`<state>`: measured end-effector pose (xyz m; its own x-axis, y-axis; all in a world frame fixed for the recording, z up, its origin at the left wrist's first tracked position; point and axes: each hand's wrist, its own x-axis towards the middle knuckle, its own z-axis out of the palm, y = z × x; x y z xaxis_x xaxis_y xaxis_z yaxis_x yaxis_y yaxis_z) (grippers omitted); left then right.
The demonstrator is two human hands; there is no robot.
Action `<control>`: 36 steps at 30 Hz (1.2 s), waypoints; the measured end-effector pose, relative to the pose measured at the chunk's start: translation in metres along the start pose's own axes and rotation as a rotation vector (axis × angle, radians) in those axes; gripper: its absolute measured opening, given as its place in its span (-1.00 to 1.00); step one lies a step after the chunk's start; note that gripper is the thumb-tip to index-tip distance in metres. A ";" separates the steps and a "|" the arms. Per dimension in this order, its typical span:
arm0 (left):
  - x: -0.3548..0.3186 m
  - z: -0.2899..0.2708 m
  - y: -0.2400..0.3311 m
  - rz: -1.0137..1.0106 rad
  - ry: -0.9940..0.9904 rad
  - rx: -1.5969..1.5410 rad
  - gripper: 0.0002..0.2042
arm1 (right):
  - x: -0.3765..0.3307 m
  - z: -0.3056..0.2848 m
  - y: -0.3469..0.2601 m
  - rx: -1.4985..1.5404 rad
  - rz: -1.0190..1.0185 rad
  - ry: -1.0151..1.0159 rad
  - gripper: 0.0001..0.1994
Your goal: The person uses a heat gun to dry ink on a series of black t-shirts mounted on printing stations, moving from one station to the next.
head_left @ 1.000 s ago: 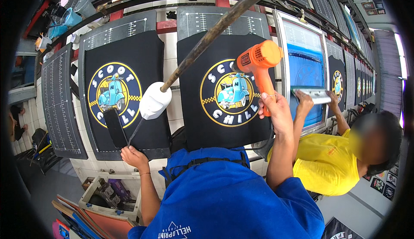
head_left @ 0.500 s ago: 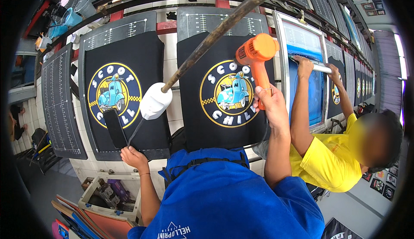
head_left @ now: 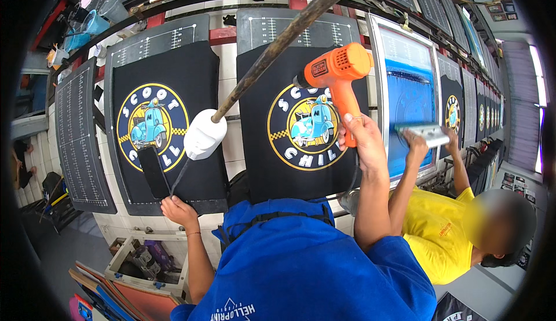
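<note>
My right hand (head_left: pixel 360 141) is raised and grips the handle of an orange heat gun (head_left: pixel 333 69). Its nozzle points left over the middle black shirt (head_left: pixel 301 130), which carries a round scooter print. My left hand (head_left: pixel 178 211) rests with curled fingers on the lower edge of the left pallet, which bears a second printed black shirt (head_left: pixel 159 118). A thin dark cable runs from a white plug (head_left: pixel 205 135) down to that hand, beside a dark phone-like slab (head_left: pixel 153 172). Whether the hand grips anything is unclear.
A brown pole (head_left: pixel 278 43) slants across from the upper right to the white plug. At my right a person in a yellow shirt (head_left: pixel 440 234) holds a squeegee (head_left: pixel 423 133) against a blue printing screen (head_left: pixel 408 98). More pallets line the curved bench. Crates sit below at the left (head_left: pixel 145 260).
The person in yellow has pulled the squeegee down the blue screen since half a second ago. My right hand and the heat gun shifted slightly left. My left hand has stayed put.
</note>
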<state>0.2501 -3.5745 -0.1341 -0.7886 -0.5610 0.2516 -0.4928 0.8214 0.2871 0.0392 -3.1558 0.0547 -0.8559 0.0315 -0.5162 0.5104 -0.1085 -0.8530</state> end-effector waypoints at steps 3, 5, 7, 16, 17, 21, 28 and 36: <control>0.000 -0.001 -0.008 -0.066 -0.014 -0.062 -0.61 | -0.004 0.009 0.001 -0.103 -0.039 -0.013 -0.76; 0.009 -0.005 -0.009 -0.218 -0.003 -0.196 -0.61 | -0.001 0.003 0.004 -0.051 -0.004 -0.029 -0.74; 0.017 -0.011 -0.013 -0.302 0.045 -0.226 -0.60 | -0.002 0.006 0.007 -0.090 -0.028 -0.020 -0.73; 0.065 -0.021 -0.116 -0.375 0.266 0.026 -0.47 | -0.019 0.000 0.024 0.041 -0.037 -0.080 -0.68; 0.070 -0.019 -0.124 -0.401 0.269 0.032 -0.46 | -0.020 0.000 0.027 0.042 -0.042 -0.068 -0.66; 0.094 -0.015 -0.170 -0.332 0.238 0.118 -0.48 | -0.023 -0.005 0.042 0.075 -0.074 -0.049 -0.53; 0.133 -0.006 -0.215 -0.251 0.165 -0.077 -0.46 | -0.029 -0.001 0.051 0.095 -0.095 0.055 -0.36; 0.142 0.010 -0.250 -0.169 -0.040 -0.228 -0.38 | -0.053 -0.004 0.060 0.048 -0.068 0.105 -0.30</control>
<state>0.2579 -3.8581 -0.1789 -0.7185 -0.6797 0.1473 -0.5265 0.6700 0.5234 0.1154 -3.1601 0.0300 -0.8739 0.1441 -0.4642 0.4443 -0.1503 -0.8832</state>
